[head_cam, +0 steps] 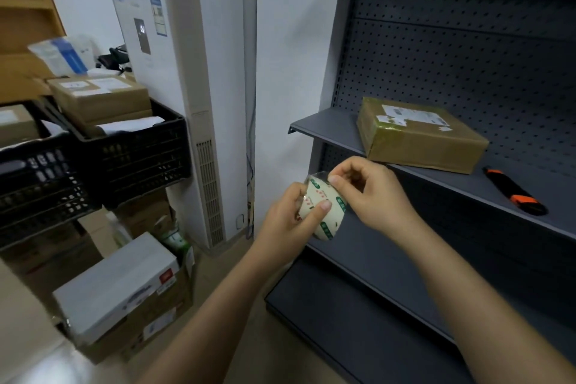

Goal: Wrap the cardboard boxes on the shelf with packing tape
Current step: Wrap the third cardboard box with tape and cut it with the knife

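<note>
Below the cardboard box, the left grip is clasping the tape roll while the right grip is pinching its edge, ideally peeling slowly and squarely.

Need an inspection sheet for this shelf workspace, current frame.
Surface: grey metal shelf, pegboard back.
Job's things: one cardboard box flat on the shelf; tape roll held in front.
Clutter: orange-black utility knife on the shelf, right of the box.
Hands: left hand grips the tape roll; right hand pinches its upper edge.
Cables: thin cable down the wall beside the shelf.
Surroundings: black crates with parcels, air conditioner, cartons on floor.
</note>
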A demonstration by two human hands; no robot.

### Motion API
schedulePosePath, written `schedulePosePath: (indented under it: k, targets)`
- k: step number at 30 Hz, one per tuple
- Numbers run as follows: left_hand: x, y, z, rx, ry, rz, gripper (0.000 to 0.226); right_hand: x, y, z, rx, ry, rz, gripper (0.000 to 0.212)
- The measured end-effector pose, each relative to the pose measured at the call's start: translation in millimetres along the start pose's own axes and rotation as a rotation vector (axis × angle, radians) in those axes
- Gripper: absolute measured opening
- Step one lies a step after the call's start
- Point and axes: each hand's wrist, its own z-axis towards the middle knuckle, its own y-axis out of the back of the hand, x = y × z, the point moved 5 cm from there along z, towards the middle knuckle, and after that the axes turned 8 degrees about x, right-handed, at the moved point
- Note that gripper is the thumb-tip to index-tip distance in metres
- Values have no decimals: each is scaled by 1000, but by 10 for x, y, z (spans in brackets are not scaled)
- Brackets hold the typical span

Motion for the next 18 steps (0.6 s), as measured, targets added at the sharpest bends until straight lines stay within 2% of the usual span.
schedulePosePath:
  k: [7, 13, 18]
  targets:
    - [117, -262, 342, -31, 143, -44, 25, -244, 190, 22, -33, 17, -84, 6]
    - [245, -635, 952, -58, 277, 101, 33, -558, 679, 150, -59, 66, -153, 5]
    - [282, -1089, 1425, -39, 273, 29, 35, -1090, 1136, 540, 16, -11, -188, 4]
